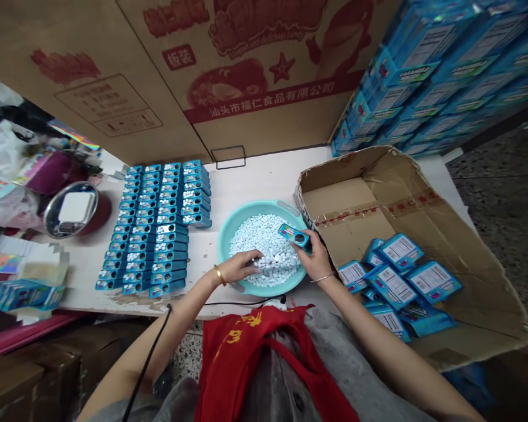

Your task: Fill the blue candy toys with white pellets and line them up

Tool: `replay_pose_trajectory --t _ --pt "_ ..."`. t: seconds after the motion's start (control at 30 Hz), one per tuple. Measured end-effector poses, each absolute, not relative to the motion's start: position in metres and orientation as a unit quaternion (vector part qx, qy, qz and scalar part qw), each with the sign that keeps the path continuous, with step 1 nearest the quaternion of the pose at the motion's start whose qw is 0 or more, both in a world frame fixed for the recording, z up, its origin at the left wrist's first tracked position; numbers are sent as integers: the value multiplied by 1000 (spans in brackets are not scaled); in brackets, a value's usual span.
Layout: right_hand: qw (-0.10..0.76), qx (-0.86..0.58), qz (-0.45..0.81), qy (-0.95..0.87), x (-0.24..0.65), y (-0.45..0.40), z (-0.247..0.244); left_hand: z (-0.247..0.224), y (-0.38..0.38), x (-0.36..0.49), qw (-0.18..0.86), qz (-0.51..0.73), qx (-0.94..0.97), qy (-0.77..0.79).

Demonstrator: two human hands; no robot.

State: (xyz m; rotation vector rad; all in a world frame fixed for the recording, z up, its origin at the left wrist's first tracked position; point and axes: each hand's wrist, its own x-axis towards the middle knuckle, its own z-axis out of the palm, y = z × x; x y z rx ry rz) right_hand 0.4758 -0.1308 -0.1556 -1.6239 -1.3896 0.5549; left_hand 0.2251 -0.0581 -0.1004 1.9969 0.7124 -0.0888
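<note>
A turquoise basin (226, 230) full of small white candies (257, 231) stands in front of me. Over its right side, my right hand (315, 258) is closed on a small blue candy box (294, 235), tilted, with a dark round opening at its near end. My left hand (241, 265) reaches over the left rim with thumb and fingers pinched. It grips what looks like a clear scoop (279, 262) heaped with white candies, just below the box; the scoop's outline is hard to make out.
Left of the basin stand rows of blue boxes (152, 228). To the right, an open carton (343, 199) holds several blue packs (391, 287). Large cartons (264, 76) wall off the back, with stacked blue packs (426, 76) at back right. A metal bowl (99, 214) sits far left.
</note>
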Motion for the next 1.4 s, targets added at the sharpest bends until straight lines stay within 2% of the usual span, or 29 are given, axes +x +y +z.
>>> replay_pose_trajectory --t 0.17,0.4,0.63,0.8,0.97,1.03,1.13,1.27,1.4 --pt "427 -628 211 -615 464 -137 -160 -36 -43 235 368 -74 876 305" --pt "425 -602 190 -649 444 -141 -167 19 -61 287 144 -255 898 329" --pt "431 -608 245 -620 441 -144 -168 37 -78 301 103 -264 900 332" --pt "445 -626 273 -580 445 -145 -170 13 -56 266 131 -204 890 386" --pt "459 -651 258 -546 452 -142 -166 -77 -53 240 217 -194 829 478" --pt "459 -654 257 -544 455 -141 -162 -113 -65 242 271 -197 822 461" --pt "462 -661 256 -533 458 -139 -156 -146 -82 246 372 -133 818 419" --pt "459 -679 267 -507 458 -137 -151 -144 -81 233 501 -41 777 378" --pt "452 -678 275 -510 457 -137 -154 -104 -60 212 569 11 746 346"
